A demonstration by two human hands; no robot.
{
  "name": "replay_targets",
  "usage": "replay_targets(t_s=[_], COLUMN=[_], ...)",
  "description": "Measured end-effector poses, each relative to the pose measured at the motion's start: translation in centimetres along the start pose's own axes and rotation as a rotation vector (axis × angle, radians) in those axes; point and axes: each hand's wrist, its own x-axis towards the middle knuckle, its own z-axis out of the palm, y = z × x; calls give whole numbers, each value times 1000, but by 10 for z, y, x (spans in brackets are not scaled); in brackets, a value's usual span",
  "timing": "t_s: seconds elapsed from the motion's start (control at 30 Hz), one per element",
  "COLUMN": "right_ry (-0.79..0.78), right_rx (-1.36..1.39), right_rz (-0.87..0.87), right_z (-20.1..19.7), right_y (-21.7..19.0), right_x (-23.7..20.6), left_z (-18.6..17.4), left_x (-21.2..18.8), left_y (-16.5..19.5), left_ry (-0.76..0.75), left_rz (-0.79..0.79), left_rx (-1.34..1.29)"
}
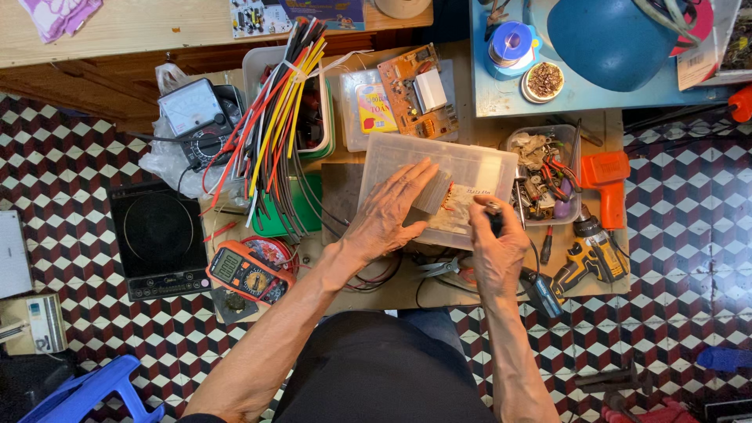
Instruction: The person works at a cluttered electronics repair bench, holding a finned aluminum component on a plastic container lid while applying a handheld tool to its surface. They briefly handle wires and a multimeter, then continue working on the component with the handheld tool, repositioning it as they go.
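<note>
At centre of the head view, a clear plastic box point(462, 168) is pressed flat under the left hand point(392, 215), fingers spread wide. A small dark tool point(493, 213) is gripped by the right hand point(497, 247). A second tub point(540, 176) is filled with loose parts. The wooden table point(392, 294) stands on a chequered floor point(78, 149).
</note>
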Motion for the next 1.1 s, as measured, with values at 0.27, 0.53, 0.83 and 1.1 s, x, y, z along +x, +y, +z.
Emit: replay_targets(t_s=[0.27, 0.53, 0.83, 1.1], right_ry=[62, -16, 29, -26], right_rx=[326, 435, 374, 333], right_rz=[249, 380, 271, 207], right_z=[-18, 5, 4, -3], right_y=[22, 26, 24, 19], right_x=[8, -13, 10, 22], left_z=[-3, -7, -8, -10], left_x=[0, 0, 8, 29], left_y=[1, 5, 3, -14], left_ry=[1, 8, -27, -150], left_rz=[14, 24, 14, -32], left_rx=[-3, -3, 18, -38])
